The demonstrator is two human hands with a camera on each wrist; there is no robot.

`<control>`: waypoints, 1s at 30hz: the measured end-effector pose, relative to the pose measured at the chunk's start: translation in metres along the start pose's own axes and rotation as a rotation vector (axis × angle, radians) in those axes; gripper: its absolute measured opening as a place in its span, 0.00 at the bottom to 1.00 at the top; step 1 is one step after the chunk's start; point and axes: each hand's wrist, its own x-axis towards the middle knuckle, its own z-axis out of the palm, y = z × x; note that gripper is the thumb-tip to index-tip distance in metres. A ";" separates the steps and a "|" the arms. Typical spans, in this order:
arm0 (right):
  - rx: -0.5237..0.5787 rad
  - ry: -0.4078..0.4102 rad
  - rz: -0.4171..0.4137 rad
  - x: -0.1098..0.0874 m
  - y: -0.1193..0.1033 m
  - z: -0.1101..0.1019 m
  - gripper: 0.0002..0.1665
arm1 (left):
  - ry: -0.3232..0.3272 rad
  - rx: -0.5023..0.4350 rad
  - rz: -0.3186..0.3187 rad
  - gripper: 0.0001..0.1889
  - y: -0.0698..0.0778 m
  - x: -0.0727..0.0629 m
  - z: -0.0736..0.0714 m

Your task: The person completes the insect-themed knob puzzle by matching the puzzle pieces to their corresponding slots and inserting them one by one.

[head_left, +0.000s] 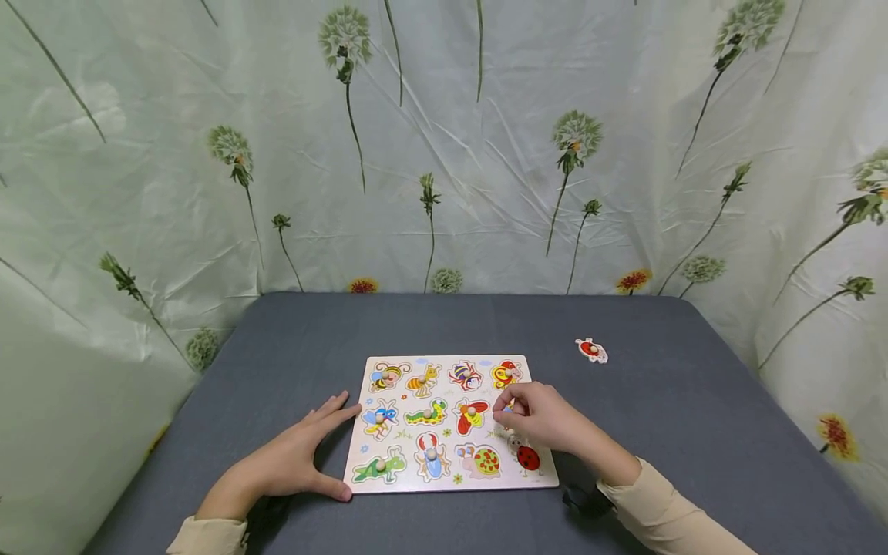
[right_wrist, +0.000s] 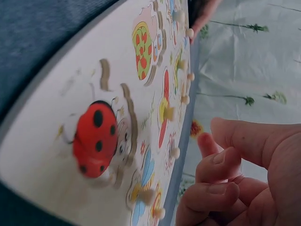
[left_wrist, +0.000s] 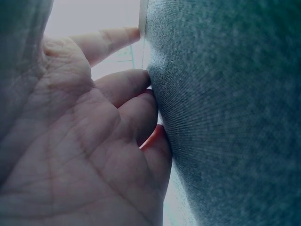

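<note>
A wooden peg puzzle board (head_left: 444, 432) with insect pictures lies on the table. My left hand (head_left: 291, 453) steadies its left side, fingers stretched out along the edge and thumb at the near corner. In the left wrist view the thumb's tip (left_wrist: 134, 34) meets the board's edge. Over the board's right column hovers my right hand (head_left: 544, 416), fingers loosely bent, nothing showing in its grasp. The right wrist view has a blue-winged insect piece (right_wrist: 146, 167) with its knob standing up below that hand. A ladybug picture (right_wrist: 96, 139) and a snail picture (right_wrist: 142, 52) lie in recesses without knobs.
A loose red ladybug piece (head_left: 591, 350) with a knob lies on the dark grey table (head_left: 659, 385), beyond the board to the right. Behind the table hangs a pale curtain (head_left: 486, 193) printed with dandelions.
</note>
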 end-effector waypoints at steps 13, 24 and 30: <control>0.022 0.098 0.056 -0.028 0.016 -0.010 0.06 | 0.001 0.001 -0.007 0.66 -0.001 -0.001 0.001; 0.032 0.146 0.167 -0.047 0.034 -0.021 0.07 | 0.008 0.023 -0.002 0.66 -0.001 0.000 0.000; 0.033 0.168 0.156 -0.051 0.040 -0.024 0.07 | 0.006 0.019 -0.010 0.66 -0.002 0.000 0.001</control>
